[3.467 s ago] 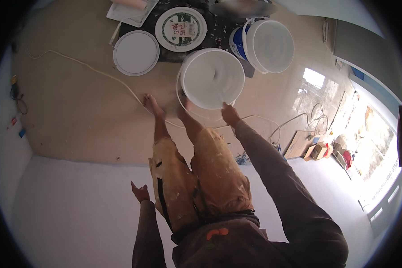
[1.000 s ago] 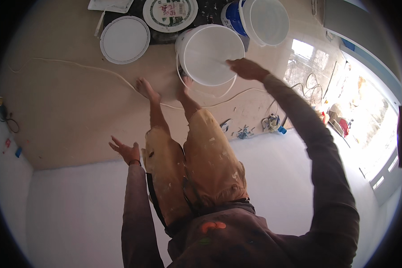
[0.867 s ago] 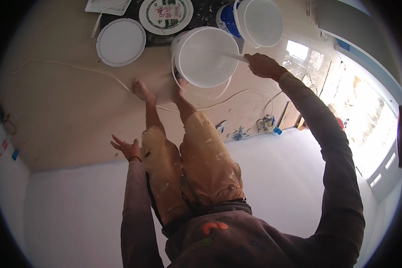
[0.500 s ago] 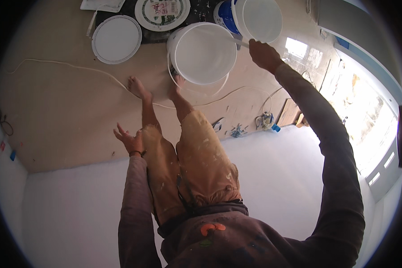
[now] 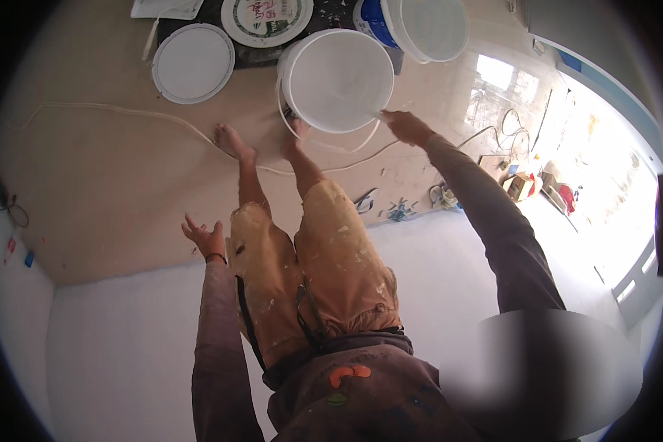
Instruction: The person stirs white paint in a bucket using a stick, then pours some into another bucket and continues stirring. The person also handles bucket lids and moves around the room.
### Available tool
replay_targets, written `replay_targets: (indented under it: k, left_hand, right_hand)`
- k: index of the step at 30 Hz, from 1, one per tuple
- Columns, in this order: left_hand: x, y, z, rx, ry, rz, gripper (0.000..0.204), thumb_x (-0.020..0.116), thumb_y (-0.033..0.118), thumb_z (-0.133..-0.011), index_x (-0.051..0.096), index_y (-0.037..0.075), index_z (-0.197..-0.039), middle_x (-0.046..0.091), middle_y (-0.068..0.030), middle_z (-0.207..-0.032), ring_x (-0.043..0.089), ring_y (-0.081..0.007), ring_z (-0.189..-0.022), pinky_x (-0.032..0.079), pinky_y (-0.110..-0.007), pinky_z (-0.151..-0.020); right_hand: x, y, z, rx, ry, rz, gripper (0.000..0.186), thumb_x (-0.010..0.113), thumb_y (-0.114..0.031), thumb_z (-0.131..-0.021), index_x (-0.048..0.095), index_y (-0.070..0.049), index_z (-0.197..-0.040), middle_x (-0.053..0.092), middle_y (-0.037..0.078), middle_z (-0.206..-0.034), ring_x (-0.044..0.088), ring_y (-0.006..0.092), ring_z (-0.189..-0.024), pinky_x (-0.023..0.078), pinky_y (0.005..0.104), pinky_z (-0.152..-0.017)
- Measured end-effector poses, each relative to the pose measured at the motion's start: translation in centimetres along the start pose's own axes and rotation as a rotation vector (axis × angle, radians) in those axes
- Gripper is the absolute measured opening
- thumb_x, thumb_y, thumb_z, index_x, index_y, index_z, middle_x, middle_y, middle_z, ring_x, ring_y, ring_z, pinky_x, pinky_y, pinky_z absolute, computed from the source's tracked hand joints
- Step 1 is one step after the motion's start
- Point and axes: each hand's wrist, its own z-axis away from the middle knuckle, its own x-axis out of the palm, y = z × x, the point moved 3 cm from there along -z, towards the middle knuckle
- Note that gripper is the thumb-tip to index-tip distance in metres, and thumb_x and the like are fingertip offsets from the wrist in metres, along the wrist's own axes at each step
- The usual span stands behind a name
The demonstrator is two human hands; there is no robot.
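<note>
My right hand (image 5: 409, 128) is closed round a pale, thin-handled tool (image 5: 381, 115) at the near right rim of a large white bucket (image 5: 302, 70). The far end of the tool reaches into the bucket; its kind cannot be made out. White material lines or fills the bucket's inside, too even to tell its level. The white bail handle (image 5: 346, 150) hangs down over the near side. My left hand (image 5: 205, 237) hangs beside my left knee with fingers spread and nothing in it.
Beyond the bucket lie a plain white lid (image 5: 193, 64), a printed lid (image 5: 267, 20) and a white tray (image 5: 166, 9). Another white bucket (image 5: 429, 33) leans by a blue one (image 5: 373, 20). A pale cable (image 5: 147, 112) crosses the floor near my feet (image 5: 234, 140).
My right hand has moved left and nearer, from beyond the bucket's right side to its near right rim, bringing the tool along. My left hand stays beside the knee, fingers still spread.
</note>
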Motion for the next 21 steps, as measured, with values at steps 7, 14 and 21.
replay_targets:
  k: [7, 14, 21]
  left_hand:
    - [1.8, 1.6, 0.4, 0.049, -0.033, 0.023, 0.093, 0.071, 0.013, -0.067, 0.018, 0.01, -0.142, 0.009, -0.0268, -0.142, 0.051, -0.0365, -0.107, 0.047, -0.041, -0.089]
    - [2.1, 1.7, 0.7, 0.049, -0.033, 0.091, 0.094, 0.072, 0.013, -0.066, 0.018, 0.01, -0.142, 0.009, -0.0266, -0.142, 0.05, -0.0363, -0.107, 0.047, -0.04, -0.09]
    - [4.2, 2.0, 2.1, 0.061, -0.061, 0.092, 0.093, 0.071, 0.013, -0.066, 0.017, 0.008, -0.142, 0.009, -0.0274, -0.141, 0.043, -0.0392, -0.115, 0.047, -0.04, -0.091]
  right_hand:
    - [2.7, 0.4, 1.0, -0.086, 0.267, 0.311, 0.045, 0.044, -0.013, -0.085, 0.047, -0.007, -0.13, 0.061, 0.017, -0.077, 0.062, 0.0292, -0.057, 0.052, 0.0384, -0.052]
    - [6.1, -2.5, 3.1, 0.351, 0.062, -0.872, 0.032, 0.039, -0.011, -0.088, 0.056, -0.004, -0.114, 0.056, 0.012, -0.069, 0.05, 0.0216, -0.041, 0.046, 0.035, -0.039]
    - [5.6, -5.1, 2.9, 0.241, -0.059, -1.246, 0.029, 0.048, -0.021, -0.09, 0.054, -0.005, -0.114, 0.049, 0.003, -0.066, 0.042, 0.011, -0.041, 0.032, 0.0263, -0.032]
